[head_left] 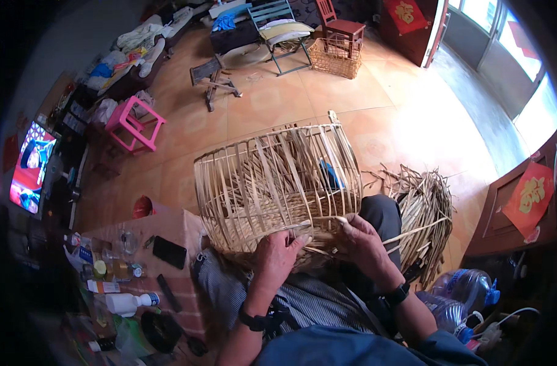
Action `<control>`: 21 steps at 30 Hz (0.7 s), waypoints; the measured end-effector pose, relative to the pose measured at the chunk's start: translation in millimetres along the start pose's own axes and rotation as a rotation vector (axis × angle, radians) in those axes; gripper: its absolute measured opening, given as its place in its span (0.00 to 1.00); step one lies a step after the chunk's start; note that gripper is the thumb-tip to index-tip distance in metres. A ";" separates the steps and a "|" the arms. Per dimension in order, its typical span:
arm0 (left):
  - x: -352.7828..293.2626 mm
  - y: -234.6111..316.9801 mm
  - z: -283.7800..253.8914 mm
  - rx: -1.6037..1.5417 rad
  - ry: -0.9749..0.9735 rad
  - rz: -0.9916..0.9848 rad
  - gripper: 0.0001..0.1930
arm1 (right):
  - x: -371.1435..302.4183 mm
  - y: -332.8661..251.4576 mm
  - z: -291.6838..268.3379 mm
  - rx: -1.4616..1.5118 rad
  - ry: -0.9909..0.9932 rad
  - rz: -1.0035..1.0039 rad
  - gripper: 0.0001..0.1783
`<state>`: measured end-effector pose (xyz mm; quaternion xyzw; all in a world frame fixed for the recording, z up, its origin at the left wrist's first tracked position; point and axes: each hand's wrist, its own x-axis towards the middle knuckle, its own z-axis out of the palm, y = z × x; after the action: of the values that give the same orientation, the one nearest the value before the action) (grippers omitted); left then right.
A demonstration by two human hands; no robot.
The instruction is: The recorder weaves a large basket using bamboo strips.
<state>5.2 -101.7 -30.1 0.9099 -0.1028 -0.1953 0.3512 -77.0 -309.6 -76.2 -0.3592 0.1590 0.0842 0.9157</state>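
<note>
A half-woven wicker basket (272, 204) rests tilted across my lap, its upright stakes spaced apart and woven rows showing in its lower part. At the near edge, my left hand (276, 255) is closed, thumb and fingers pinching the weaving. My right hand (365, 245) is closed too, gripping a flat pale weaving strip at the basket's near right side. A long loose strip (416, 233) runs off to the right from beside that hand. Something blue (331, 175) shows through the stakes at the basket's right.
To my right lies a bundle of dry stalks (428, 213), with large plastic bottles (464, 290) nearer me. A table (187, 238) at left carries a phone (169, 252), a white bottle (129, 303) and clutter. Beyond are a pink stool (135, 125), chairs and another basket (335, 61).
</note>
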 end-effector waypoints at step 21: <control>-4.4 -34.9 31.8 -0.100 0.161 0.334 0.20 | 28.9 -5.4 1.7 -0.773 0.234 -0.345 0.13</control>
<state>-10.6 -93.8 -74.2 0.8743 -0.2140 -0.0658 0.4307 -48.1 -311.1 -81.8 -0.7040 0.1561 -0.0577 0.6904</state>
